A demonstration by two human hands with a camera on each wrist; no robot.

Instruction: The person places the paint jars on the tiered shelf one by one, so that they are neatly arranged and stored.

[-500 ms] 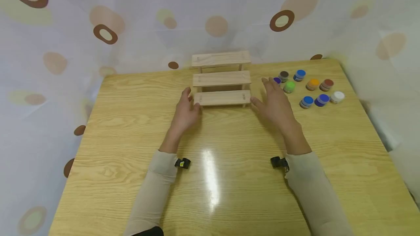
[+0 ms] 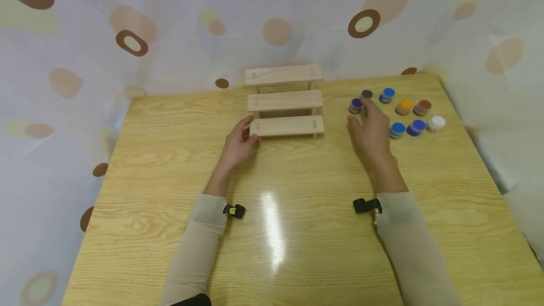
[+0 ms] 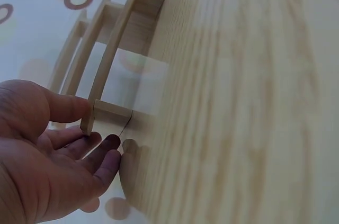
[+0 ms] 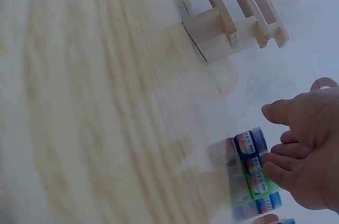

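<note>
Two hands work on the table (image 2: 297,230). The right hand (image 2: 374,131) has its fingers (image 4: 278,170) loosely spread and holding nothing; their tips lie over the green paint pot (image 4: 260,181), which the head view now almost hides behind them. Half a second ago this hand hovered just off the right end of the wooden three-step rack (image 2: 285,100) and the green pot stood in plain sight; it has since swung right into the group of pots, so I judge the work has turned from the rack to picking up a pot, the green one most likely.

The left hand (image 2: 239,144) has hardly moved: its fingers (image 3: 98,152) are relaxed and open, touching the left end of the rack's lowest step, thumb at the corner, as if steadying it.

Outward from the right fingers stand the other small lidded pots, all closed and upright: a purple pot (image 2: 356,105) just left of the fingertips, a brown-grey pot (image 2: 366,94) behind them, a blue pot (image 2: 387,95), an orange pot (image 2: 403,106) and a reddish-brown pot (image 2: 423,107) further back, then a second blue pot (image 2: 397,129), a dark-blue pot (image 2: 416,127) and a white pot (image 2: 436,123) in the nearer row. What they hold cannot be seen beyond the lid colours.

All three steps of the rack carry nothing yet.
</note>
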